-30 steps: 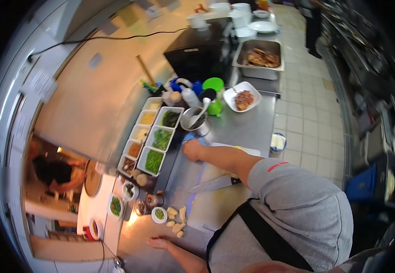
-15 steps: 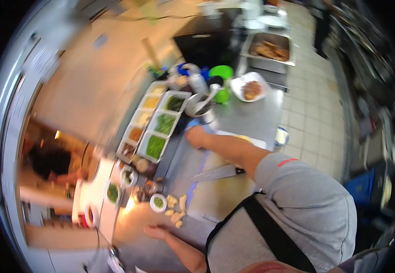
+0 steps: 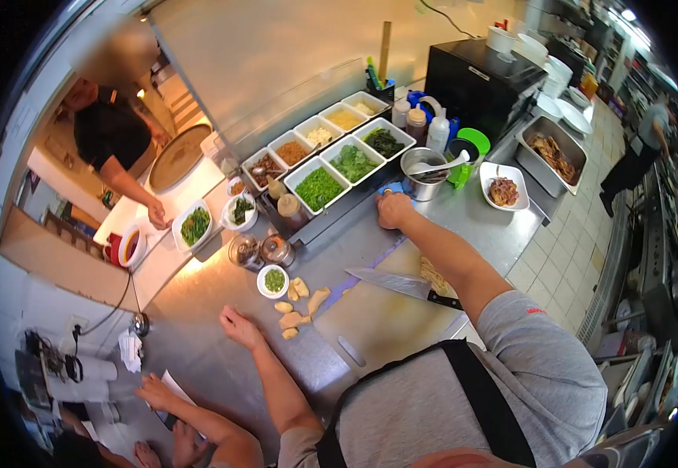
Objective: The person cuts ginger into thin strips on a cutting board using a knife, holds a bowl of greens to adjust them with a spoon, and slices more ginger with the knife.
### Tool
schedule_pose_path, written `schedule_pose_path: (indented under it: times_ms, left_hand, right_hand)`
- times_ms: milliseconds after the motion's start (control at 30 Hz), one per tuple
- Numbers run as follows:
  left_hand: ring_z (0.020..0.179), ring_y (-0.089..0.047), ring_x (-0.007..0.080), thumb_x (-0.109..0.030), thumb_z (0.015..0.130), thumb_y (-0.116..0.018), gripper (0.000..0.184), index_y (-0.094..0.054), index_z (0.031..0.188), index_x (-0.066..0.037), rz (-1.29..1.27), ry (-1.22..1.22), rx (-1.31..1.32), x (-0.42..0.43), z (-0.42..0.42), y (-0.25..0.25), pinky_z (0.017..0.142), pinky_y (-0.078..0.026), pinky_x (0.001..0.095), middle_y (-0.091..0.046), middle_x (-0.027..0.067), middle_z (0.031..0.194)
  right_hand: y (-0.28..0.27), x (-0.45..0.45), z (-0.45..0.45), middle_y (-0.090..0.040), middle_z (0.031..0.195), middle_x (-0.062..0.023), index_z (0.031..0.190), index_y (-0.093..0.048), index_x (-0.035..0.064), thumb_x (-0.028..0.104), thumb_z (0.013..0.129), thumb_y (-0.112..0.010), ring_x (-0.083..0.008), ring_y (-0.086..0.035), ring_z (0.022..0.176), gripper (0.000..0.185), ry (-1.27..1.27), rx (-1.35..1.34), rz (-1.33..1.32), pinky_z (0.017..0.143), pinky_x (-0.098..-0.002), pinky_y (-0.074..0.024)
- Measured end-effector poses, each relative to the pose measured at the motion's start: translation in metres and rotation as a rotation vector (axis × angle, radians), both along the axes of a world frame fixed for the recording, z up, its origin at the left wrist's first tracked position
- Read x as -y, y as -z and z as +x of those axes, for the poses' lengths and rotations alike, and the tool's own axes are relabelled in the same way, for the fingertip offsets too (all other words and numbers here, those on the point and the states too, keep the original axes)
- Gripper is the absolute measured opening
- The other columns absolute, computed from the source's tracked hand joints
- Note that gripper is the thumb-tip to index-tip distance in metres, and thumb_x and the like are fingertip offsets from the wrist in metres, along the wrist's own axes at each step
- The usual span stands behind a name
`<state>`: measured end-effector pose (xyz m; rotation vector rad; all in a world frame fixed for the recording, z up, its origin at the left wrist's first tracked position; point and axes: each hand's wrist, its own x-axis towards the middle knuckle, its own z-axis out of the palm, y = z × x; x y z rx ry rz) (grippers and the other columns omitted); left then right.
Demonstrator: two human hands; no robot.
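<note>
My right hand (image 3: 394,210) is closed on a blue cloth (image 3: 391,189) beside the steel pot (image 3: 426,173). My left hand (image 3: 241,325) hovers over or rests on the steel counter, its fingers loosely curled with nothing seen in them, left of the ginger pieces (image 3: 296,319). A small white bowl of chopped greens (image 3: 274,281) stands just beyond it. Between my arms lies a cutting board (image 3: 378,324), with a large knife (image 3: 401,283) across it and a pale noodle-like heap (image 3: 433,276) partly behind my right forearm.
White tubs of toppings (image 3: 318,188) line the counter's back. A bowl of meat (image 3: 504,191) and a steel tray (image 3: 555,154) stand right. At lower left are a co-worker's hands (image 3: 159,394); another person (image 3: 113,132) reaches through the window. A third person (image 3: 646,144) stands far right.
The view has swung left and down, so the counter looks shifted. The person at the window now reaches toward the greens bowl, and co-worker hands have come into view at lower left.
</note>
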<state>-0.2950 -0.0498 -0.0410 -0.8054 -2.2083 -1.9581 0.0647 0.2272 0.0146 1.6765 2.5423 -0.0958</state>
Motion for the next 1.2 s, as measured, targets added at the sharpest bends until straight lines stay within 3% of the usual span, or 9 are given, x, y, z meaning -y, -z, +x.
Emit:
schedule_pose_path:
  times_ms: [67,167,200,467,567,667,767,967,1200]
  left_hand:
    - [0.079,-0.053,0.0195,-0.006,0.090,-0.054,0.021,-0.056,0.110,0.000,0.049,-0.189,-0.186,-0.010,0.000,0.003,0.070,-0.046,0.0323,-0.055,0.0106,0.088]
    - [0.095,-0.052,0.0231,0.002,0.085,-0.057,0.045,-0.048,0.129,0.000,-0.072,-0.170,-0.117,-0.006,0.006,-0.009,0.081,-0.045,0.0333,-0.052,0.0152,0.109]
    - [0.093,-0.053,0.0228,0.003,0.084,-0.057,0.044,-0.050,0.127,0.000,-0.092,-0.192,-0.124,-0.006,0.004,-0.004,0.080,-0.046,0.0333,-0.053,0.0146,0.106]
    - [0.072,-0.051,0.0151,0.000,0.086,-0.058,0.028,-0.058,0.114,0.000,-0.116,-0.088,-0.025,-0.005,-0.003,0.005,0.067,-0.046,0.0297,-0.056,0.0052,0.082]
    - [0.070,-0.051,0.0119,-0.003,0.088,-0.057,0.027,-0.058,0.115,0.000,0.004,0.089,0.410,-0.002,-0.001,-0.004,0.064,-0.045,0.0286,-0.056,0.0038,0.079]
    - [0.068,-0.050,0.0106,-0.004,0.089,-0.056,0.027,-0.056,0.116,0.001,0.037,0.029,0.315,-0.004,0.008,-0.015,0.063,-0.044,0.0283,-0.058,0.0031,0.076]
    - [0.076,-0.054,0.0147,-0.001,0.088,-0.054,0.034,-0.053,0.121,0.000,-0.065,-0.094,0.143,-0.003,0.004,-0.008,0.067,-0.046,0.0291,-0.060,0.0080,0.091]
    - [0.099,-0.053,0.0257,0.004,0.082,-0.052,0.048,-0.048,0.130,-0.001,-0.118,-0.219,-0.158,-0.006,-0.001,-0.002,0.079,-0.047,0.0326,-0.048,0.0161,0.122]
    - [0.094,-0.054,0.0230,0.002,0.082,-0.052,0.043,-0.051,0.126,0.001,-0.151,-0.175,-0.062,-0.005,0.000,-0.002,0.077,-0.047,0.0322,-0.050,0.0148,0.117]
  right_hand:
    - [-0.021,0.009,-0.004,-0.059,0.118,-0.0222,0.116,-0.058,0.0005,0.017,0.081,-0.050,-0.0347,-0.063,0.102,0.039,-0.029,0.028,-0.021,0.086,-0.0411,-0.0520]
    - [-0.008,0.001,-0.002,-0.060,0.111,-0.0229,0.114,-0.058,0.0025,0.015,0.082,-0.047,-0.0381,-0.063,0.099,0.036,-0.040,0.009,0.005,0.084,-0.0457,-0.0521]
    - [-0.012,0.002,-0.003,-0.059,0.116,-0.0234,0.113,-0.060,0.0006,0.016,0.079,-0.052,-0.0348,-0.064,0.101,0.038,-0.010,-0.001,-0.009,0.086,-0.0413,-0.0518]
    - [-0.014,0.003,-0.004,-0.060,0.114,-0.0232,0.112,-0.059,0.0000,0.016,0.080,-0.050,-0.0356,-0.064,0.100,0.037,-0.026,-0.013,-0.005,0.086,-0.0412,-0.0520]
    - [-0.011,0.000,-0.001,-0.059,0.114,-0.0233,0.113,-0.059,0.0002,0.016,0.081,-0.049,-0.0359,-0.064,0.100,0.036,-0.021,-0.013,-0.017,0.085,-0.0415,-0.0520]
    - [-0.008,0.004,-0.004,-0.060,0.113,-0.0233,0.112,-0.058,0.0006,0.016,0.082,-0.048,-0.0358,-0.064,0.099,0.035,-0.029,0.004,0.022,0.085,-0.0418,-0.0522]
    - [-0.007,0.001,-0.003,-0.060,0.111,-0.0244,0.113,-0.058,0.0017,0.015,0.082,-0.047,-0.0376,-0.064,0.098,0.035,-0.030,-0.010,0.030,0.083,-0.0447,-0.0523]
    - [-0.006,0.000,-0.002,-0.060,0.110,-0.0253,0.112,-0.058,0.0017,0.013,0.082,-0.045,-0.0386,-0.064,0.098,0.034,-0.026,-0.052,0.024,0.083,-0.0463,-0.0520]
    - [-0.005,0.002,-0.002,-0.060,0.110,-0.0237,0.110,-0.059,0.0014,0.012,0.084,-0.044,-0.0383,-0.064,0.097,0.032,-0.019,-0.046,0.053,0.081,-0.0461,-0.0528]
